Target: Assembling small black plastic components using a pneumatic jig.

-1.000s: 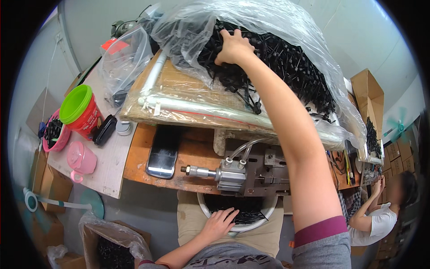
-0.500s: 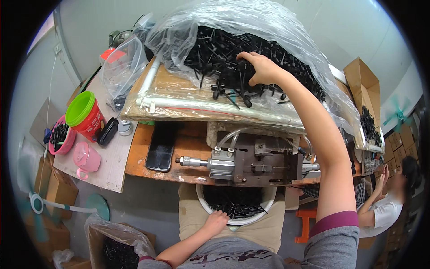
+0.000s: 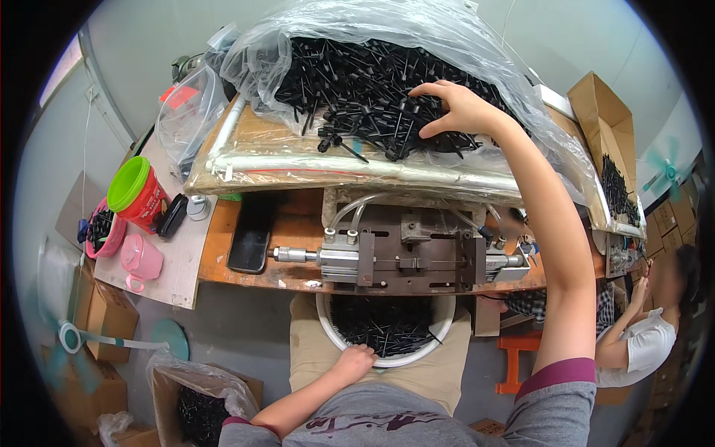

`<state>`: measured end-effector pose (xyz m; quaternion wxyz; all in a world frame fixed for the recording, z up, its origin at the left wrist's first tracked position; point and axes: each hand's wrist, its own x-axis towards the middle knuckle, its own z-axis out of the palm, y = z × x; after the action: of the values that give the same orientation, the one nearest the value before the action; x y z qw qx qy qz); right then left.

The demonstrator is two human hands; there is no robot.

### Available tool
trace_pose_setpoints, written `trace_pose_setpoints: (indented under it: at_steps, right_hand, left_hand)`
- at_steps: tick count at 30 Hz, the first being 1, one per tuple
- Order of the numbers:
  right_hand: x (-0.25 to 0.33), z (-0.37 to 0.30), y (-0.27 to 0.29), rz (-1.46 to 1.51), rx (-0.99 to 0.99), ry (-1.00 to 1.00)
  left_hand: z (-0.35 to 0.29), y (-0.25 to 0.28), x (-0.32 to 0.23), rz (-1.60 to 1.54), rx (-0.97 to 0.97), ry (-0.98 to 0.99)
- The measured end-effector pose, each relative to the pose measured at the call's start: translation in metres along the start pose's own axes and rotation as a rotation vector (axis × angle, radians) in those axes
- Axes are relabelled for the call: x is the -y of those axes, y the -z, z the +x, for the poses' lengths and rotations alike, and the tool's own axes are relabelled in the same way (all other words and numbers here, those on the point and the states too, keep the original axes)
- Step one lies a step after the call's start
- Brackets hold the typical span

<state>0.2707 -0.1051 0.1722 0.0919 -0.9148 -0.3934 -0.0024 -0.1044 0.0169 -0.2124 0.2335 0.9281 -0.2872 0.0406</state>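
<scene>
Black parts [image 3: 346, 74], orange workbench [image 3: 216, 257] (scuffed), grey floor [image 3: 231, 320]; pale walls [image 3: 145, 63]

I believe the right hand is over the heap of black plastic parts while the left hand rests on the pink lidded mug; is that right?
Not quite: the head view shows the left hand at the near rim of the white basin, away from the pink lidded mug. The right hand is over the heap of black plastic parts, as you say.
</scene>
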Motion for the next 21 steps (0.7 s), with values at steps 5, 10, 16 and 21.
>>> trace_pose_setpoints:
  at_steps: [5, 10, 16, 21]
  right_hand:
    - [-0.002, -0.022, -0.018, -0.113, -0.318, 0.115]
    - [-0.001, -0.035, -0.01, -0.016, -0.338, 0.057]
    - [-0.012, -0.053, -0.012, 0.105, -0.332, 0.016]
    - [-0.018, -0.066, -0.021, 0.244, -0.46, -0.122]
  left_hand:
    - [0.0, 0.001, 0.001, -0.009, 0.034, 0.012]
    - [-0.003, 0.005, 0.001, -0.056, 0.078, 0.071]
    - [-0.004, 0.016, -0.007, -0.17, 0.039, 0.076]
    - [0.007, 0.053, -0.019, -0.274, -0.027, 0.125]
